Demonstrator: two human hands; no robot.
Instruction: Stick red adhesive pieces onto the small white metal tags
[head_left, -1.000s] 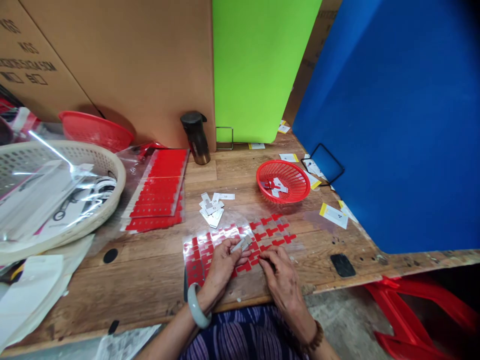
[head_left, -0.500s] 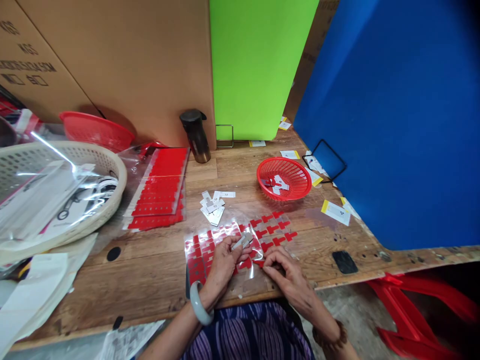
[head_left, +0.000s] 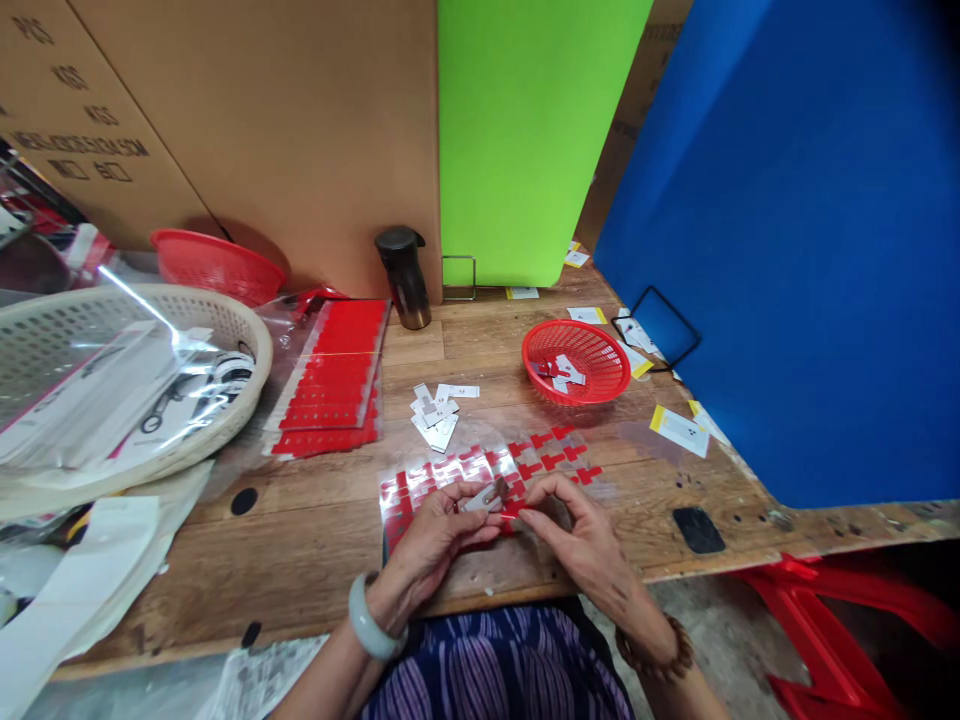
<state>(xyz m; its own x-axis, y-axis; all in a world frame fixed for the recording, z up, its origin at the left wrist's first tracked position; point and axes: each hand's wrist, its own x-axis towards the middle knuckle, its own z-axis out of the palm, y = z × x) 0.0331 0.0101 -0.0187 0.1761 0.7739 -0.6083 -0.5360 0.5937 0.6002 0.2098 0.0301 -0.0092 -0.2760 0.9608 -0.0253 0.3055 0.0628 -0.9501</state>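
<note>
My left hand (head_left: 435,540) is closed on a small white-and-grey card tag (head_left: 480,497), held over the near part of a clear sheet of red stickers (head_left: 551,461). Close to its right, my right hand (head_left: 581,540) has thumb and forefinger pinched on a red sticker (head_left: 511,514). That sticker lies against the left fingertips and the tag's lower edge; whether it is stuck there I cannot tell. Beyond the sheet is a loose pile of similar white tags (head_left: 437,432). More tags lie in a red plastic basket (head_left: 613,368).
Stacked red sticker sheets (head_left: 330,385) and a large cream basket (head_left: 262,375) of bagged parts are at left. A dark bottle (head_left: 409,285) stands by the cardboard box (head_left: 300,130). Green (head_left: 525,130) and blue panels (head_left: 810,250) rise behind and at right.
The red sticker in my right fingers has come up to the tag in my left hand. My left hand has drawn slightly back and turned. The whole view has shifted a little.
</note>
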